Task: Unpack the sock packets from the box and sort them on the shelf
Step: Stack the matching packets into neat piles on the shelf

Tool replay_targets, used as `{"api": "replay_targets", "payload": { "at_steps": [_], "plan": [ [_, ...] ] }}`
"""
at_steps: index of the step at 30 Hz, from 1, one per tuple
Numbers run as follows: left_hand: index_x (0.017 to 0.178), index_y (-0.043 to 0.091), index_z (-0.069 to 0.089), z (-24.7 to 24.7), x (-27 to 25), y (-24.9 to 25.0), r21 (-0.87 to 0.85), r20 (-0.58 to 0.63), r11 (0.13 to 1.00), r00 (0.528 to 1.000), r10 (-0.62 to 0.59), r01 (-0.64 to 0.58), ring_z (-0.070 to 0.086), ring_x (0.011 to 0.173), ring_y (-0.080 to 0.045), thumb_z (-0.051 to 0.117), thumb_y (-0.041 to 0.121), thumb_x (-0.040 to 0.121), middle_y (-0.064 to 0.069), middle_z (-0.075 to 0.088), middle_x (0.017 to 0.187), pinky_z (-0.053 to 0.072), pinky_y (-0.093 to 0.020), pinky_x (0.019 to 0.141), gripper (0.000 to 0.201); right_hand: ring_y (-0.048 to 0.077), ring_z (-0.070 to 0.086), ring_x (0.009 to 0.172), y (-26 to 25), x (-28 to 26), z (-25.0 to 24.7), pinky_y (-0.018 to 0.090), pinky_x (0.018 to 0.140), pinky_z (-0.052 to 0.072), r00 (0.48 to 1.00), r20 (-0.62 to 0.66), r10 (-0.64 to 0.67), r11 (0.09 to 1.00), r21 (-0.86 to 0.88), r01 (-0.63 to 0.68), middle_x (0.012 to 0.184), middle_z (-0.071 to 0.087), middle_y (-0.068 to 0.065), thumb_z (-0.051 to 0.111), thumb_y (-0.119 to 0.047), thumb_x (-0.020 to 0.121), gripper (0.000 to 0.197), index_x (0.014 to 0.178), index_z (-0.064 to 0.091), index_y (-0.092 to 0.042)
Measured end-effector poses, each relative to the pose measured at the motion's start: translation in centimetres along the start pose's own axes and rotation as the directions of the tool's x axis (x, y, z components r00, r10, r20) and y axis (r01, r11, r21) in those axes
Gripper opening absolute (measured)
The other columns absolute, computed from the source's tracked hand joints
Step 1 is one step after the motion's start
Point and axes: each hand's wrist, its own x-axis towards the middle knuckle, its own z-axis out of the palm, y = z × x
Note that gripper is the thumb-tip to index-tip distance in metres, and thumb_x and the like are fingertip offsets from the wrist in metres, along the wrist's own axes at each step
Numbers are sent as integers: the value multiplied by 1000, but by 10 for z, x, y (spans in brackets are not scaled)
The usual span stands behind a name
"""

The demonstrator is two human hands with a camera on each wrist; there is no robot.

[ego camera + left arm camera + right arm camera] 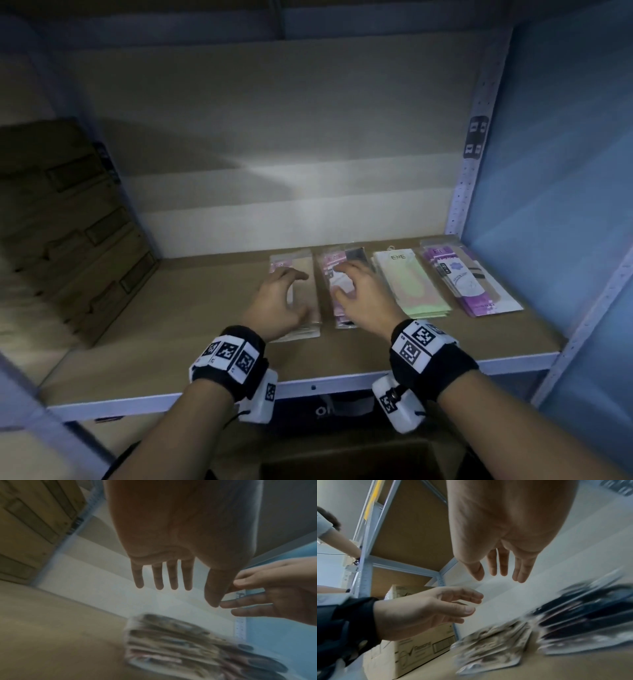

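I see 4 stacks of sock packets on a tan shelf board (191,329) edged in pale blue-white metal. The far-left stack (301,274) looks beige with a pink header. The next stack (337,274) is pink and white with a black patch. The 3rd stack (411,284) is white at the top, pale green with an orange-pink blotch below. The right stack (479,287) is purple and white with black stripes. My wristbands (428,353) are black, carrying black-and-white square markers. The cardboard boxes (68,219) are brown.
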Motion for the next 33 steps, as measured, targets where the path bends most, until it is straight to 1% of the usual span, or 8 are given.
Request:
{"api": "replay_targets", "payload": {
  "at_steps": [3,6,10,12,15,19,28,33],
  "plan": [
    [122,29,53,-9,-23,-26,-16,0,998,999,-53,53,53,117,-18,72,49,67,6,52,127,46,-39,98,62,17,39,133,-26,-2,29,25,110,30,996,80,-41,999,36,38,145,40,0,55,-22,91,46,136,47,-13],
    [129,20,50,-11,-35,-41,-37,39,996,996,-81,82,49,123,-19,79,35,70,2,49,133,40,-33,106,68,16,34,136,-35,-5,53,19,107,22,987,157,-35,999,23,32,149,35,0,56,-20,92,50,140,43,-12],
    [139,19,42,-8,-45,-49,-24,111,994,988,-103,106,41,131,-18,77,30,74,-1,40,143,33,-30,112,74,22,16,144,-31,-5,81,37,118,19,974,218,53,996,-79,-36,157,20,-5,58,-24,90,61,145,34,-15],
    [140,16,42,-1,-46,-51,-30,132,995,987,-92,96,40,132,-18,77,28,74,-2,39,144,27,-21,111,76,25,11,145,-25,-5,90,41,120,18,970,234,74,990,-131,-44,158,16,-5,59,-22,88,65,146,31,-18],
    [141,15,42,8,-49,-54,-64,110,994,990,-86,94,39,133,-15,76,24,76,-2,38,145,20,-8,105,74,28,15,144,-17,-7,97,39,120,17,967,245,70,986,-162,-31,159,13,-5,60,-16,87,70,148,27,-19],
    [138,14,47,15,-48,-58,-63,53,995,996,-69,72,42,131,-16,73,17,79,-4,42,142,19,-7,105,65,25,29,141,-6,-10,105,37,117,25,973,231,17,991,-134,14,159,14,-3,61,-11,85,73,149,26,-18],
    [140,12,46,26,-47,-62,-23,36,998,998,-53,53,38,137,-22,64,15,86,-9,38,148,22,-19,112,57,20,31,141,9,-8,107,31,117,25,973,224,-61,983,-154,97,158,21,-3,59,-22,91,63,147,32,-19],
    [139,11,47,26,-45,-64,-26,27,998,998,-54,55,40,136,-23,65,14,84,-11,40,147,20,-13,108,58,18,32,140,9,-5,106,28,115,23,975,214,-59,982,-161,95,157,25,-4,61,-22,90,63,146,34,-19]
  ]
}}
